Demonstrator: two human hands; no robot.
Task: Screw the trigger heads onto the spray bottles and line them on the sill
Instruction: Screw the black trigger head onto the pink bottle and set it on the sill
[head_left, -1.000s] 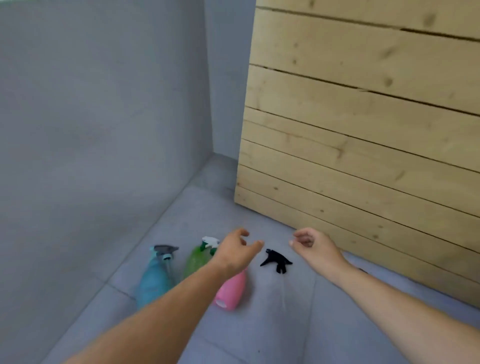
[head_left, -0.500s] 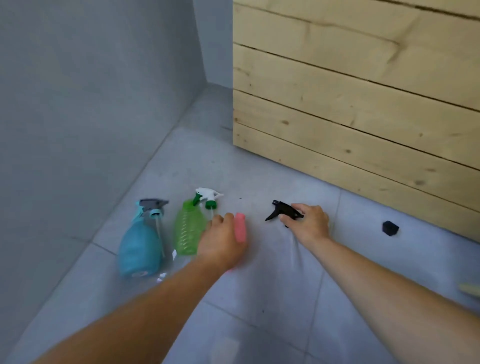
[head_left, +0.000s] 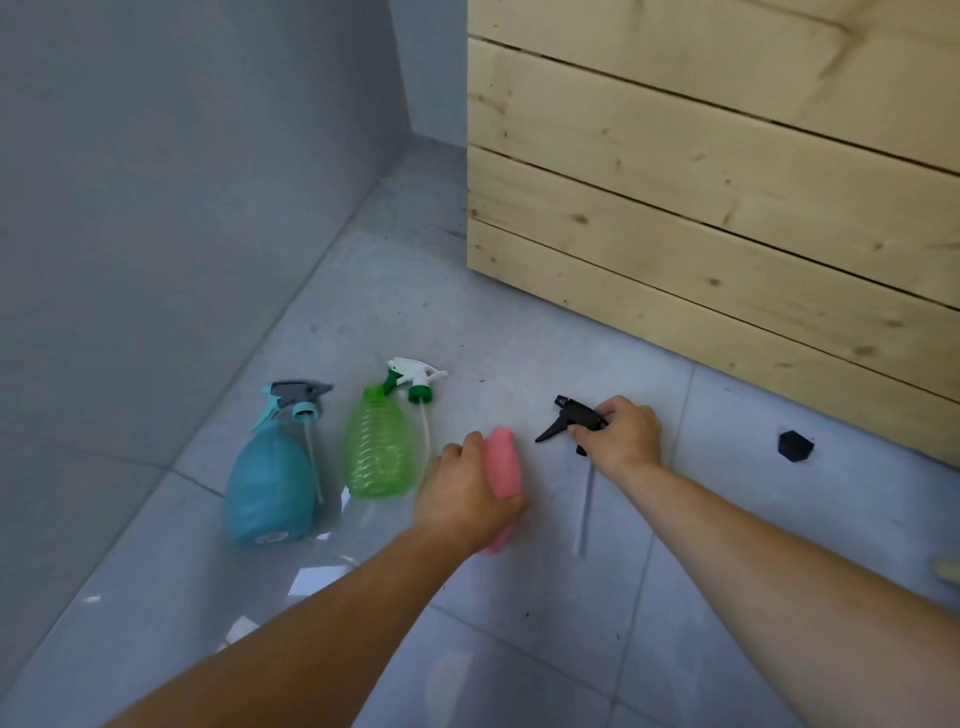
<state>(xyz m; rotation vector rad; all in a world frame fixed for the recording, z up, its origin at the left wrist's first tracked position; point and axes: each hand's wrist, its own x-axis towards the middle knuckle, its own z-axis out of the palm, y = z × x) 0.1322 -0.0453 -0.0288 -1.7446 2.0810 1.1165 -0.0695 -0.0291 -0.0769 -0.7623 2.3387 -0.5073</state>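
Forearms stretch forward low over the tiled floor, both palms down. The left hand curls round the pink bottle, which lies on the tiles with its long axis running away from the person. Just right of it, the right hand pinches the black trigger head, nozzle pointing left and away, its dip tube trailing back toward the person.

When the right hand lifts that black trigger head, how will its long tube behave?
Probably light: the black trigger head is small plastic, half hidden under the right hand. Its thin pale tube, lying on the floor, looks flexible, so it will likely dangle and sway when lifted.
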